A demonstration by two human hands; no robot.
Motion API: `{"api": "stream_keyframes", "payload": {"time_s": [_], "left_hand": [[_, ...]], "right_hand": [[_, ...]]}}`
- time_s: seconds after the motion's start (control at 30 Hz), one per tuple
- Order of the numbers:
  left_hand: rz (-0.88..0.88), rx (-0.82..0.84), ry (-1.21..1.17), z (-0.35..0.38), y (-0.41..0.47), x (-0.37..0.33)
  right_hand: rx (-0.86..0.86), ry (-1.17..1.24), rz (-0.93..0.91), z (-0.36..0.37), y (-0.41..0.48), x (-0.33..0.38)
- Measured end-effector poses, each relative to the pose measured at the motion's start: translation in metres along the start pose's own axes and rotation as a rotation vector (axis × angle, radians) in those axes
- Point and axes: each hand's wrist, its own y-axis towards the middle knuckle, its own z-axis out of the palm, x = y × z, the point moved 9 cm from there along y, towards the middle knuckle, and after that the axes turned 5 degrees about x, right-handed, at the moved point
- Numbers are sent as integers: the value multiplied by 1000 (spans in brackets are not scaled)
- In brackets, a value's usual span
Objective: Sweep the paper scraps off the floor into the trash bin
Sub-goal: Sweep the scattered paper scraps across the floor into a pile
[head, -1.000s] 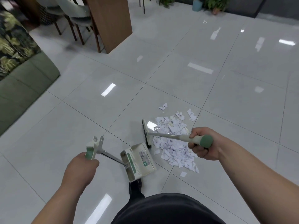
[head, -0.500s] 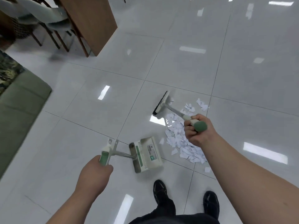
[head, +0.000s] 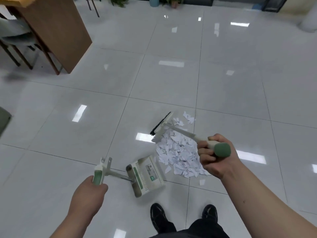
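Note:
A heap of white paper scraps [head: 179, 152] lies on the glossy tiled floor in front of me. My right hand [head: 211, 156] grips the green-tipped handle of a small broom [head: 162, 125], whose black-bristled head rests at the heap's far left edge. My left hand [head: 89, 191] holds the green grip of a long-handled white dustpan [head: 146, 175]. The pan sits on the floor with its mouth against the heap's near left side. One loose scrap [head: 202, 182] lies just right of the pan. No trash bin is in view.
My two black shoes [head: 183, 216] stand just behind the dustpan. A wooden table end panel [head: 56, 31] and grey chairs [head: 15, 36] fill the upper left. Potted plants [head: 120, 0] line the far wall. A green sofa corner [head: 4, 118] shows at the left edge.
The broom head went from the heap's near left side to its far left edge. The dustpan stayed beside the heap. The camera tilted down, then back up.

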Motion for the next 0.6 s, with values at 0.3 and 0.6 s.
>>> {"api": "stream_keyframes", "payload": {"time_s": [0.3,0.6], "left_hand": [[50,17,-18,19,3,-13],[58,-25,95,17,4,-14]], "right_hand": [[-359,-1037,-91,-27,55,67],[-439,-1440,38,-61,118,127]]}}
